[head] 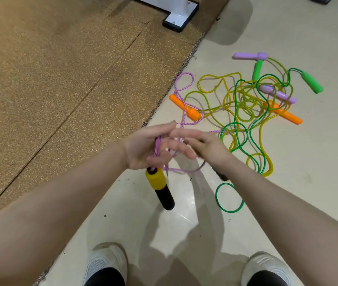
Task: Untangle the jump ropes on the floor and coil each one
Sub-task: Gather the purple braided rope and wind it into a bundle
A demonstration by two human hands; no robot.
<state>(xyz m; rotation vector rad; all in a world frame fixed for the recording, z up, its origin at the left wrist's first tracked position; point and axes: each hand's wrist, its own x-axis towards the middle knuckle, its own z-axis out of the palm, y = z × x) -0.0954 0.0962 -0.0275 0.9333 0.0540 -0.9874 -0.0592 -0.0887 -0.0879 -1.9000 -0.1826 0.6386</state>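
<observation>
Pink braided rope (pixel 184 96) is looped up off the floor mid-frame, its yellow-and-black handle (pixel 159 187) dangling. Green rope (pixel 252 129) and yellow rope (pixel 211 93) lie tangled together at right, orange, purple and green handles scattered among them.

Left grip (pixel 143 147) half-curled; right grip (pixel 207 145) touching it.

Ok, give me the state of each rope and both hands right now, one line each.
Pink braided rope: partly wound round the left hand, rest trailing on the floor.
Yellow-and-black handle: hanging below the left hand.
Green rope: on the floor, tangled.
Yellow rope: on the floor, tangled with the green.
Left hand: holding pink loops.
Right hand: at the pink rope, grip unclear.
</observation>
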